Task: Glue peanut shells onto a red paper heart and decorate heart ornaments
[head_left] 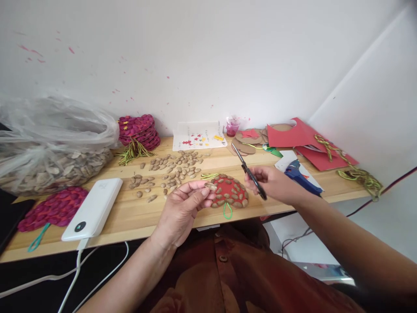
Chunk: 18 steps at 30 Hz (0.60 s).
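Between the thumb and fingers of my left hand (192, 198) is a peanut shell (210, 186), held just beside a red craft piece (237, 186). That piece lies near the table's front edge, with peanut shells stuck over it and a green cord loop (227, 211) at its near side. My right hand (265, 182) is closed around black-handled scissors (249, 171), seen edge-on, their silver tip pointing up and left. Loose peanut shells (182, 174) lie scattered left of the red piece.
A white power bank (94, 208) with a cable lies at left, near a plastic bag of shells (58, 169) and purple shell-covered pieces (140, 130). A blue glue gun (301, 176), red card (293, 134) and tangled cord (361, 180) are at right. A small cup (232, 127) stands behind.
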{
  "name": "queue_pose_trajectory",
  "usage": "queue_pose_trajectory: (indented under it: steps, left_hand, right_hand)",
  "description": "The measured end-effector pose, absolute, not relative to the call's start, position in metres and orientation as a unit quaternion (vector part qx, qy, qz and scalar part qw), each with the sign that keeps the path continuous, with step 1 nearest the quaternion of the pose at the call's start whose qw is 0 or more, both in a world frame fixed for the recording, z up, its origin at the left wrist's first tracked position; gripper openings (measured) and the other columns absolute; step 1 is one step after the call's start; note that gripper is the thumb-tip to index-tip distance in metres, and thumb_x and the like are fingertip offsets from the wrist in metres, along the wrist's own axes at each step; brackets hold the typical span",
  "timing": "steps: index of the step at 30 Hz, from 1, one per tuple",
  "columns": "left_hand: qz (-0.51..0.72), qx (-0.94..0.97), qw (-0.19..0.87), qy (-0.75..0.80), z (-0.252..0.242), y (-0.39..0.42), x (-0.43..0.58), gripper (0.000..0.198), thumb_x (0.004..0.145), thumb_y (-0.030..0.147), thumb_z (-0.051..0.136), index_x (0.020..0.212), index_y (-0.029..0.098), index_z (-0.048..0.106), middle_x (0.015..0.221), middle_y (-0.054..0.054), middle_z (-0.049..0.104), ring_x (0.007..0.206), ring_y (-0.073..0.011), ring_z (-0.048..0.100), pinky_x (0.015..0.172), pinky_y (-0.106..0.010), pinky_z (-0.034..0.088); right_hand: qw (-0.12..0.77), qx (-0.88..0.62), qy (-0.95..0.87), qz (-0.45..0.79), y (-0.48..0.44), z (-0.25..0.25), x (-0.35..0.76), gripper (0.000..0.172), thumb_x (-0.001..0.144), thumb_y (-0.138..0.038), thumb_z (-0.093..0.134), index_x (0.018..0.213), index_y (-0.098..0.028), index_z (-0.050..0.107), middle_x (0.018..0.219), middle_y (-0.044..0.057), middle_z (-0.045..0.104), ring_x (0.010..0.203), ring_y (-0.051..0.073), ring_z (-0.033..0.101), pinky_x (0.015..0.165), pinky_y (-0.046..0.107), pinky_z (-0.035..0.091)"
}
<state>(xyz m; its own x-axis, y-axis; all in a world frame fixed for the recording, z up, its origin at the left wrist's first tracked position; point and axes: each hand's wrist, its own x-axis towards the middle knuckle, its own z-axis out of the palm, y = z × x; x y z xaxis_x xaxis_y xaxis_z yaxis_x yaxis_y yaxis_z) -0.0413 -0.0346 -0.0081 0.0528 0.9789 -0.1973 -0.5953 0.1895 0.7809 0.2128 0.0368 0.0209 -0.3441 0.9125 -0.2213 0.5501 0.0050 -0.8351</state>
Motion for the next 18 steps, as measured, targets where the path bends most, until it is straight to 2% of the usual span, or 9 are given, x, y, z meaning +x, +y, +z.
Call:
queue_pose_trajectory:
  steps: [2, 4, 6, 13, 18]
  left_hand:
    - [0.576, 0.263, 0.680, 0.371, -0.007, -0.036, -0.039, 0.024, 0.071, 0.023, 0.092, 0.089, 0.014, 0.078, 0.082, -0.004, 0.078, 0.074, -0.0113, 0.073, 0.066, -0.017, 0.059]
    - [0.572, 0.263, 0.681, 0.375, -0.004, -0.038, -0.037, 0.025, 0.069, 0.023, 0.093, 0.088, 0.014, 0.079, 0.079, -0.004, 0.078, 0.071, -0.0108, 0.072, 0.065, -0.016, 0.058]
    - [0.570, 0.264, 0.679, 0.379, -0.002, -0.040, -0.035, 0.025, 0.067, 0.023, 0.094, 0.085, 0.014, 0.079, 0.077, -0.004, 0.077, 0.069, -0.0107, 0.071, 0.063, -0.016, 0.057]
    - [0.566, 0.299, 0.667, 0.380, -0.005, -0.045, -0.037, 0.023, 0.073, 0.023, 0.090, 0.093, 0.015, 0.081, 0.084, -0.006, 0.080, 0.074, -0.0114, 0.072, 0.067, -0.016, 0.057]
    - [0.568, 0.309, 0.667, 0.371, -0.007, -0.047, -0.038, 0.018, 0.076, 0.021, 0.088, 0.092, 0.017, 0.082, 0.085, -0.005, 0.080, 0.075, -0.0101, 0.073, 0.068, -0.015, 0.057]
  right_hand:
    - [0.194, -0.499, -0.729, 0.427, 0.017, 0.030, 0.205, 0.028, 0.076, -0.044, 0.072, 0.080, -0.021, 0.058, 0.072, -0.001, 0.061, 0.063, 0.014, 0.053, 0.058, 0.026, 0.041]
    - [0.176, -0.473, -0.802, 0.320, 0.001, 0.041, 0.199, 0.031, 0.078, -0.044, 0.073, 0.074, -0.022, 0.052, 0.066, -0.004, 0.053, 0.059, 0.012, 0.044, 0.054, 0.025, 0.033]
    - [0.161, -0.455, -0.842, 0.240, -0.009, 0.048, 0.195, 0.034, 0.080, -0.045, 0.074, 0.074, -0.023, 0.049, 0.067, -0.004, 0.052, 0.059, 0.013, 0.043, 0.055, 0.026, 0.030]
    - [0.106, -0.440, -0.884, 0.120, -0.019, 0.046, 0.188, 0.033, 0.087, -0.053, 0.068, 0.091, -0.022, 0.060, 0.081, 0.003, 0.069, 0.072, 0.021, 0.063, 0.065, 0.030, 0.037]
    - [0.095, -0.436, -0.889, 0.097, -0.022, 0.046, 0.188, 0.037, 0.089, -0.057, 0.066, 0.096, -0.021, 0.066, 0.082, 0.007, 0.073, 0.075, 0.024, 0.068, 0.064, 0.030, 0.039]
